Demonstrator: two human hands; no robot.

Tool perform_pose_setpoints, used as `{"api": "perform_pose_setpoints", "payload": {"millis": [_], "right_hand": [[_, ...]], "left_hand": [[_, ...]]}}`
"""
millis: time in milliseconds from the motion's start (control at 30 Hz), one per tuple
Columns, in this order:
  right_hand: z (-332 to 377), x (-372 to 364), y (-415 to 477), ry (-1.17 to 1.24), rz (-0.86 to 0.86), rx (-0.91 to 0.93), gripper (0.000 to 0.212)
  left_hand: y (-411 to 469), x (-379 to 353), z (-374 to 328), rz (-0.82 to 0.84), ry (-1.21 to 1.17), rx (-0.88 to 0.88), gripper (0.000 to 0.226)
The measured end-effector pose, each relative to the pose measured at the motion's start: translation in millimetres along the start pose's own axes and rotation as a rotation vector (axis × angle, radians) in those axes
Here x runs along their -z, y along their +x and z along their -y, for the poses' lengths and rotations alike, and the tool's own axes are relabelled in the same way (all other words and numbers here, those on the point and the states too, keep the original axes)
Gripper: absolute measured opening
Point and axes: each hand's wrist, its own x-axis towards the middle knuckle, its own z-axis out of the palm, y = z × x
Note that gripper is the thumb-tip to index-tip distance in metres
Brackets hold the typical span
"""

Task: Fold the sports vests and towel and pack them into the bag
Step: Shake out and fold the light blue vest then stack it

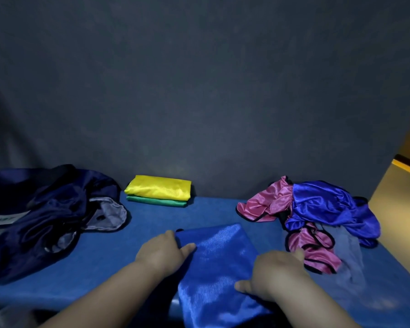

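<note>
A shiny blue vest (219,266) lies folded on the blue table (118,254) in front of me. My left hand (162,250) holds its far left corner, thumb on top of the fabric. My right hand (275,272) holds its right edge, thumb on the cloth. A folded yellow vest (159,187) sits on a folded green one (156,201) at the back. A dark navy bag (45,216) lies open on the left. On the right is a heap of pink vests (265,204), a blue vest (327,204) and a grey-blue towel (349,254).
A dark cloth backdrop (199,91) rises right behind the table. A yellowish floor (398,192) shows past the table's right edge. A white label (3,218) lies on the bag.
</note>
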Motion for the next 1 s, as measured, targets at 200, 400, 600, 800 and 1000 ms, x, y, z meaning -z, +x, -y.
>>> {"api": "perform_pose_setpoints", "payload": {"millis": [200,400,600,800,1000], "right_hand": [[-11.2,-11.1,13.6,0.294,-0.277,0.011,0.054],[-6.7,-26.7,51.1,0.876,-0.270,0.095,0.079],[-12.8,-22.2,72.7,1.463,-0.052,0.078,0.043],[-13.7,-9.3,80.6,1.907,0.017,0.150,0.035],[-18.2,38.6,61.8,2.057,-0.497,0.532,0.024]], "left_hand": [[5.4,-2.4,-1.3,0.052,-0.164,0.075,0.054],[21.8,-6.6,-1.1,0.063,-0.820,0.224,0.037],[26.8,-4.8,-11.3,0.276,-1.217,0.226,0.014],[36.9,13.8,-28.5,0.295,-1.299,0.075,0.010],[38.6,78.8,-50.3,0.049,-1.289,-0.286,0.018]]}}
